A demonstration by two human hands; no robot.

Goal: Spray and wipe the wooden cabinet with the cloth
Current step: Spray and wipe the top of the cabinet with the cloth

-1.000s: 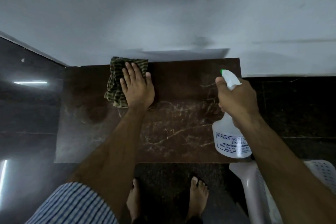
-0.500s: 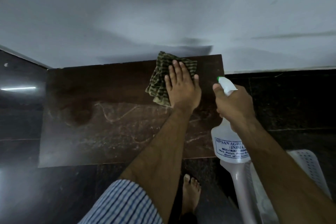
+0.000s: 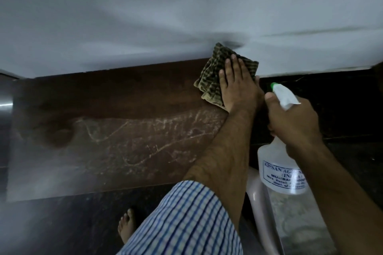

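Left grip (image 3: 238, 89) is flat, fingers straight and together, palm down on the cloth (image 3: 211, 76): pressing, not pinching. Cloth is a dark green checked rag, bunched in folds, on the far right corner of the wooden cabinet (image 3: 124, 134) top. Its far corner pokes up against the grey wall (image 3: 165, 16), and its right part is hidden under the hand. Right grip (image 3: 294, 124) is clamped round the neck of the spray bottle (image 3: 277, 172), one finger up beside the white spray head. Trigger is hidden by the hand, so cannot tell if it is squeezed. Bottle is held in the air, roughly upright, off the right end of the cabinet and just beside the left forearm; its green nozzle tip (image 3: 274, 85) points away toward the wall. Bottle body is translucent white with a blue-print label, partly readable as "KISSAN". Cabinet top is brown: near half covered in whitish streaks and scratch-like lines, far strip along the wall darker and more even, dark round blotch toward the left end. Under the bottle is a white plastic chair (image 3: 257, 203) on the dark floor (image 3: 62, 225). One bare foot (image 3: 126, 227) is on the floor in front of the cabinet. Blue-and-white checked sleeve (image 3: 186, 219) covers the left upper arm. Lighting is dim, edges slightly blurred.
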